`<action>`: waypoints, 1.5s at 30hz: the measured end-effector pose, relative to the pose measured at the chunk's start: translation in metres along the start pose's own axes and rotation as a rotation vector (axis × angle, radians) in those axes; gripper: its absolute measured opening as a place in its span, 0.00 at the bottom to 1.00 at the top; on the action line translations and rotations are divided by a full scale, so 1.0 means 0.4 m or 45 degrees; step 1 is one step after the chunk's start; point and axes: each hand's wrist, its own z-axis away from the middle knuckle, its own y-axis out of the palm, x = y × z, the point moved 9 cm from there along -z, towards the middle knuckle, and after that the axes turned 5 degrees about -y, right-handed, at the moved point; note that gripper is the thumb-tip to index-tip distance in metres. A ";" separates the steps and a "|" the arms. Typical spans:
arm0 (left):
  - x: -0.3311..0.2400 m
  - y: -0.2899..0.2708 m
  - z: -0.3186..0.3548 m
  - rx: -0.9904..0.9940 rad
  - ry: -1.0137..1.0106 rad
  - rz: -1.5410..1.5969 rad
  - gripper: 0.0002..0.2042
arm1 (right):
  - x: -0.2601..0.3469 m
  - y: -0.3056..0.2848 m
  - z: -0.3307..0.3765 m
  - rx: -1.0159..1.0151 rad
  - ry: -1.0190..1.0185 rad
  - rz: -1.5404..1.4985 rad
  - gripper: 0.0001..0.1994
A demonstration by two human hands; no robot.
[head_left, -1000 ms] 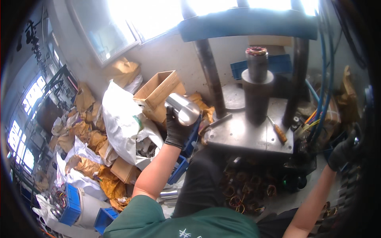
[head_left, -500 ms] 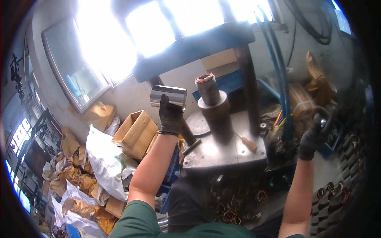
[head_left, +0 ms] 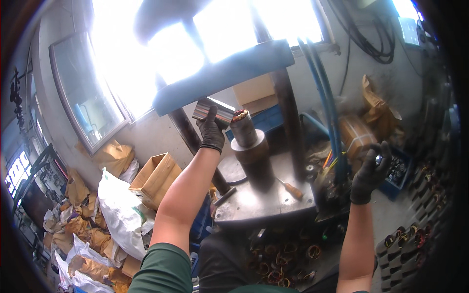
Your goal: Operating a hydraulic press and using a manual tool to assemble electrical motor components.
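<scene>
My left hand [head_left: 212,133], in a dark glove, grips a shiny metal cylinder [head_left: 221,111], thumb along its side. The cylinder is tilted, its right end close beside a motor stator [head_left: 239,115] with copper-coloured windings; I cannot tell whether they touch. That stator is on top of a stepped metal post [head_left: 255,163], upright on the steel plate [head_left: 234,210] of a press. Off to the right, my gloved right hand [head_left: 367,177] has its fingers curled round a small shiny round piece [head_left: 378,159], mostly hidden by them.
Above the post spans the press's blue crossbeam [head_left: 224,73]. A wooden-handled tool [head_left: 292,190] and a dark bar [head_left: 225,197] lie on the plate. A wooden box [head_left: 155,178] and white sack [head_left: 119,210] stand left. Blue hoses [head_left: 325,93] hang right; wound rings [head_left: 278,261] lie below.
My left hand has brought the cylinder rightward to the stator and tipped its right end down. The view has shifted; my right hand keeps nearly the same place with its fingers still curled.
</scene>
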 end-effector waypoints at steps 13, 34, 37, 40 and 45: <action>-0.046 0.093 0.004 0.081 0.308 -0.124 0.31 | 0.046 -0.011 -0.020 0.015 -0.118 0.137 0.09; 0.025 0.204 -0.035 0.388 0.295 -0.538 0.38 | 0.131 -0.003 -0.129 0.523 -0.021 0.258 0.07; 0.031 0.186 -0.037 0.346 0.288 -0.505 0.35 | 0.137 -0.005 -0.126 0.762 0.081 0.272 0.14; 0.041 0.175 -0.043 0.291 0.310 -0.549 0.35 | 0.130 -0.014 -0.100 1.047 0.146 0.302 0.19; 0.073 0.160 -0.028 0.219 0.585 -0.977 0.45 | 0.216 -0.071 -0.043 1.520 -0.279 0.750 0.19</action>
